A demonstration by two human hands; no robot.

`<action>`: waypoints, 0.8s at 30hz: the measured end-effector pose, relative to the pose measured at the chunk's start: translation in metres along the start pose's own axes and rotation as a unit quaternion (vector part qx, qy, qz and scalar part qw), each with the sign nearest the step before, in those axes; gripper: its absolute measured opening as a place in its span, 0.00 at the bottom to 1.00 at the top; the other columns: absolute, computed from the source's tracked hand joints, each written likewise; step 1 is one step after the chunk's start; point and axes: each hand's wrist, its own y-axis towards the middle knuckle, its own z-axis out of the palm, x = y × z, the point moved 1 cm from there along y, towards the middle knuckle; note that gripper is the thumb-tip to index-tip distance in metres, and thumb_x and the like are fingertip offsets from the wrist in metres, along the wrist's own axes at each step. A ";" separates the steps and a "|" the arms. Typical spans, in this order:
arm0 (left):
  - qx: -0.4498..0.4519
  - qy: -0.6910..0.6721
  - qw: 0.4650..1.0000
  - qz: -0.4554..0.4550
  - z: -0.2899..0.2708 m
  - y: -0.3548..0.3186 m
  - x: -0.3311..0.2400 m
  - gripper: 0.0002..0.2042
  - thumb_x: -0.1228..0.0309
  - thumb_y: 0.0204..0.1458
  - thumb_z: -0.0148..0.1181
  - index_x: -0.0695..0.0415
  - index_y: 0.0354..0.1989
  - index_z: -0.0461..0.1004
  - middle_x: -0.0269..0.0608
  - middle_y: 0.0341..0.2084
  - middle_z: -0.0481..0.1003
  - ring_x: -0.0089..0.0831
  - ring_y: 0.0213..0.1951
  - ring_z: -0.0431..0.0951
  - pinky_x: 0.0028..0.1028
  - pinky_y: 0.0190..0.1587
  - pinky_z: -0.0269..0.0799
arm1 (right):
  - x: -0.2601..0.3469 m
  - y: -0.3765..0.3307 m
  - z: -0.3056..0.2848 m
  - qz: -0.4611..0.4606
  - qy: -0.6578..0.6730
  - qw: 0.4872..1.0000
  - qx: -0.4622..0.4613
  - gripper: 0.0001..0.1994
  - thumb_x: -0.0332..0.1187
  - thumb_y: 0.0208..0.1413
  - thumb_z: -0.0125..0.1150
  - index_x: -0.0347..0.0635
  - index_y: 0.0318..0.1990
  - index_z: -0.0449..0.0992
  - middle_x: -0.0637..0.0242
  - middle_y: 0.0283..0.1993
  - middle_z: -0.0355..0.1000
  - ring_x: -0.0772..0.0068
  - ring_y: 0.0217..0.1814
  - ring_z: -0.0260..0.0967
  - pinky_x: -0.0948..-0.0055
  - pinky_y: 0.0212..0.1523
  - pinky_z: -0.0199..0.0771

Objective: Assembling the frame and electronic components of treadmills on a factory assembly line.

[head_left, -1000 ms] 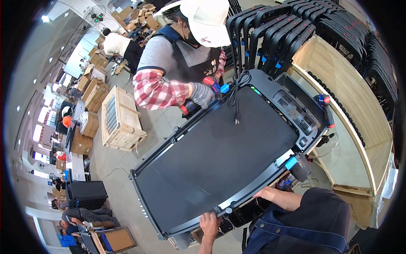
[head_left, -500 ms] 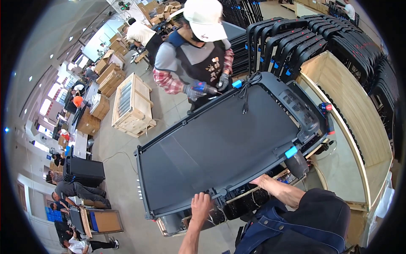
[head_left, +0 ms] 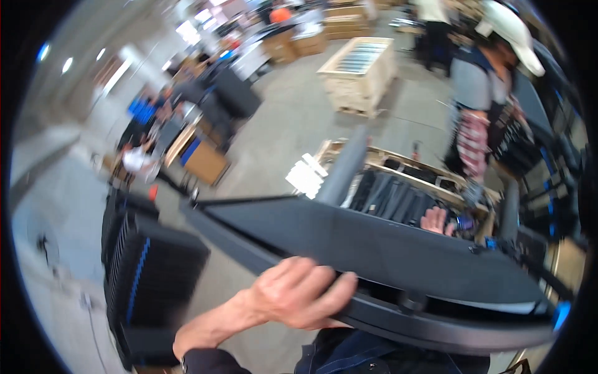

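One hand in clear view: I see left hand point(head_left: 298, 294), fingers curled over near edge of large flat black treadmill deck point(head_left: 398, 255) | right hand unseen, grip unknown | deck tilted on edge above wooden crate point(head_left: 398, 163) | co-worker's hand point(head_left: 436, 219) at far side | step: lifting, I judge; next needs a steady shared carry

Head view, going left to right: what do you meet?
Stack of black units → left hand on the large black panel → wooden crate beyond → right hand → co-worker in a white cap.
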 end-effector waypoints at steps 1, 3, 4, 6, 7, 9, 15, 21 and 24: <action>-0.027 0.015 1.000 -0.004 0.001 -0.011 -0.004 0.23 0.49 0.54 0.60 0.60 0.40 0.78 0.34 0.24 0.70 0.27 0.22 0.70 0.23 0.25 0.67 | -0.006 0.013 0.008 0.028 -0.027 0.999 -0.010 0.17 0.42 0.67 0.50 0.40 0.52 0.74 0.61 0.48 0.75 0.62 0.49 0.72 0.56 0.58 0.74; -0.066 0.047 0.997 0.004 -0.008 -0.029 0.004 0.15 0.60 0.52 0.62 0.61 0.37 0.77 0.33 0.21 0.68 0.24 0.19 0.67 0.21 0.23 0.64 | -0.010 0.044 0.031 0.075 -0.082 0.994 -0.021 0.17 0.43 0.67 0.50 0.40 0.52 0.74 0.61 0.48 0.75 0.62 0.49 0.72 0.57 0.58 0.74; -0.071 0.052 0.996 -0.021 -0.015 -0.042 0.010 0.15 0.60 0.52 0.62 0.61 0.37 0.77 0.33 0.21 0.68 0.24 0.19 0.67 0.21 0.23 0.64 | -0.021 0.049 0.032 0.087 -0.099 0.991 -0.035 0.17 0.43 0.67 0.50 0.40 0.52 0.74 0.61 0.48 0.75 0.62 0.49 0.72 0.57 0.58 0.74; -0.142 0.090 0.986 -0.008 -0.020 -0.073 0.022 0.10 0.71 0.45 0.62 0.61 0.35 0.77 0.33 0.20 0.67 0.24 0.19 0.66 0.21 0.23 0.64 | -0.040 0.055 0.025 0.104 -0.132 0.984 -0.065 0.17 0.43 0.67 0.50 0.40 0.52 0.74 0.61 0.48 0.75 0.62 0.49 0.72 0.57 0.58 0.74; -0.171 0.095 0.981 -0.011 -0.030 -0.090 0.030 0.10 0.75 0.37 0.61 0.62 0.32 0.76 0.33 0.19 0.66 0.24 0.19 0.66 0.21 0.21 0.63 | -0.054 0.061 0.027 0.112 -0.147 0.980 -0.076 0.17 0.43 0.67 0.50 0.39 0.52 0.74 0.61 0.48 0.76 0.62 0.48 0.72 0.57 0.58 0.74; -0.220 0.104 0.970 -0.016 -0.043 -0.121 0.050 0.11 0.74 0.35 0.61 0.63 0.30 0.76 0.33 0.19 0.65 0.24 0.18 0.65 0.22 0.20 0.62 | -0.073 0.084 0.036 0.116 -0.183 0.972 -0.091 0.17 0.43 0.67 0.50 0.39 0.52 0.74 0.61 0.47 0.76 0.62 0.48 0.72 0.57 0.58 0.74; -0.328 0.142 0.933 0.025 -0.092 -0.244 0.104 0.30 0.45 0.34 0.57 0.66 0.29 0.73 0.35 0.18 0.65 0.27 0.21 0.67 0.27 0.20 0.56 | -0.182 0.178 0.067 0.123 -0.274 0.947 -0.112 0.18 0.44 0.67 0.50 0.39 0.52 0.74 0.61 0.47 0.76 0.62 0.48 0.72 0.57 0.58 0.74; -0.306 0.107 0.946 0.014 -0.180 -0.401 0.190 0.32 0.41 0.35 0.58 0.65 0.28 0.72 0.36 0.18 0.67 0.28 0.21 0.69 0.27 0.19 0.60 | -0.308 0.255 0.117 0.040 -0.302 0.943 -0.130 0.18 0.44 0.67 0.50 0.39 0.53 0.74 0.61 0.46 0.76 0.62 0.47 0.73 0.57 0.58 0.74; -0.250 0.080 0.965 0.008 -0.232 -0.459 0.252 0.35 0.35 0.39 0.56 0.63 0.27 0.73 0.38 0.19 0.69 0.30 0.22 0.72 0.28 0.21 0.66 | -0.353 0.299 0.147 -0.001 -0.317 0.939 -0.133 0.19 0.45 0.67 0.50 0.39 0.53 0.74 0.61 0.46 0.76 0.63 0.47 0.73 0.57 0.58 0.74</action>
